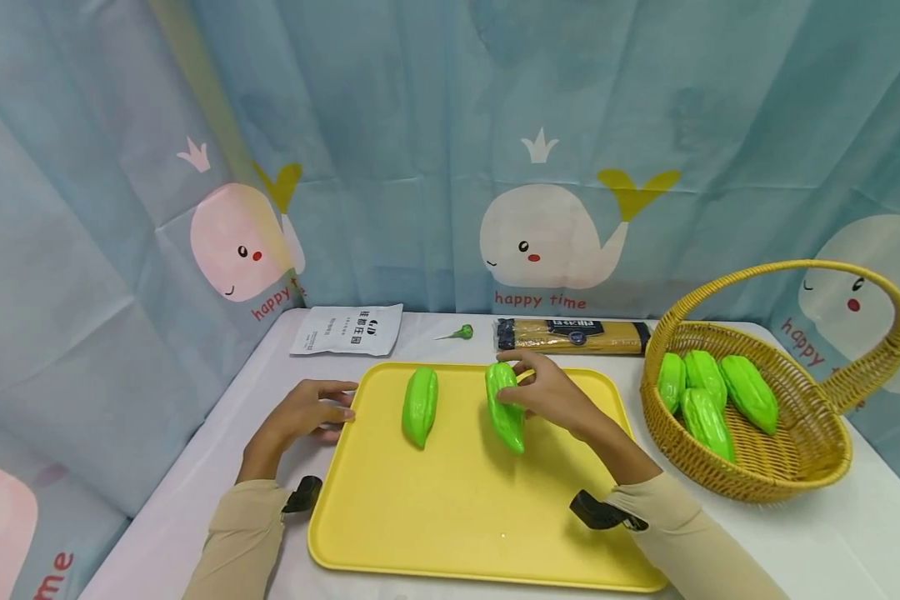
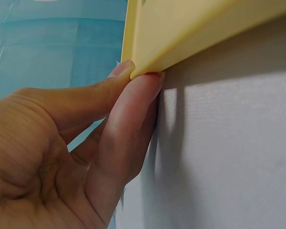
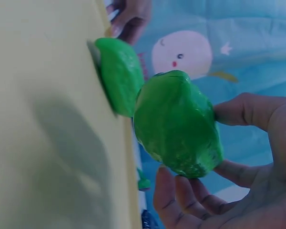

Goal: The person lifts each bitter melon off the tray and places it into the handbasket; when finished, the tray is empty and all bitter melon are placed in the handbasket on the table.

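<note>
My right hand [image 1: 551,390] holds a glossy, ridged green fruit [image 1: 504,408], shaped like a star fruit, between thumb and fingers. In the right wrist view the held star fruit [image 3: 177,124] hangs clear of the tray, its shadow falling on the surface. A second star fruit [image 1: 420,407] lies on the yellow tray [image 1: 435,517], left of the held one, its pointed end toward me. My left hand [image 1: 309,410] pinches the tray's left rim; the left wrist view shows thumb and finger meeting at the tray edge [image 2: 181,50].
On the right stands a wicker basket [image 1: 802,479] with a tall handle and several green star fruits. Behind the tray lie a white pouch [image 1: 347,330], a small green-topped item [image 1: 462,332] and a pack of spaghetti [image 1: 570,336]. Whale-print curtains [image 1: 420,125] enclose the table.
</note>
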`<act>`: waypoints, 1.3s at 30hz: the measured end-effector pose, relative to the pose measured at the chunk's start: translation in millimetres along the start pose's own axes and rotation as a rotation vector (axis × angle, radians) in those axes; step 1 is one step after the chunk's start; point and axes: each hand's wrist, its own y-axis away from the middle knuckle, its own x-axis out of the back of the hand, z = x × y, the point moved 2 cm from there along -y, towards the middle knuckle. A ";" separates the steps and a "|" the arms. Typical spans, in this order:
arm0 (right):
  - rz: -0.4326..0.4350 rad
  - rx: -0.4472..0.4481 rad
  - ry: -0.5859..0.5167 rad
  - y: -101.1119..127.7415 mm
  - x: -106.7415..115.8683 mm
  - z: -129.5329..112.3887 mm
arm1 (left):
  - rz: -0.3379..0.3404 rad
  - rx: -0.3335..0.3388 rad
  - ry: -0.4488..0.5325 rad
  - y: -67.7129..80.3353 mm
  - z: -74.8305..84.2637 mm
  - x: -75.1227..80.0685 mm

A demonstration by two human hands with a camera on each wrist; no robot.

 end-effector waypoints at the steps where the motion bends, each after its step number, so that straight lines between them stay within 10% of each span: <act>1: -0.001 0.003 -0.001 3.5 3.5 -0.9 | -0.001 0.000 0.002 0.1 0.0 0.1; 39: 0.112 0.088 0.225 128.4 198.9 14.5 | -0.017 -0.001 0.032 -0.8 -3.1 0.1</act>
